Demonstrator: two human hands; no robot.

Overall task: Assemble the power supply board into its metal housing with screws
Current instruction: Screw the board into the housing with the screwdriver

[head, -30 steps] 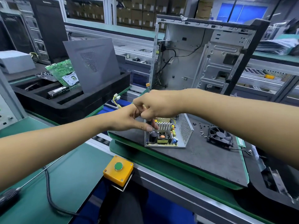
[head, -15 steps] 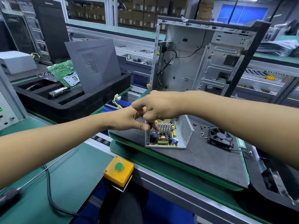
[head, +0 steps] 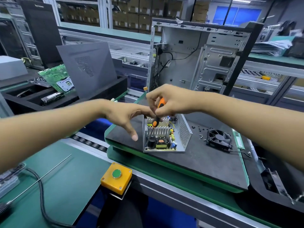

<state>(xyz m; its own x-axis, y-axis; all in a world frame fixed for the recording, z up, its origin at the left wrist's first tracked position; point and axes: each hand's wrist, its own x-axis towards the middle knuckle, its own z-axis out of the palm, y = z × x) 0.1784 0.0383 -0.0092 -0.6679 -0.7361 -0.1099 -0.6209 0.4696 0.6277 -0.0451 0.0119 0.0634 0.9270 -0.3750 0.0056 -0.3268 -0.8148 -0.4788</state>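
The metal housing (head: 166, 137) is sitting mid-surface (head: 205, 162), the power supply board (head: 162, 142) inside. The right hand (head: 171, 100) is gripping a screwdriver (head: 157, 115); the left hand (head: 126, 115) is hovering relaxed alongside. A tilting tip could be slipping onto components.

Power supply board (head: 162, 142) seated in open perforated metal housing (head: 185, 134), orange-black screwdriver (head: 157, 116) angled into it, loose screws (head: 199, 130) just beside
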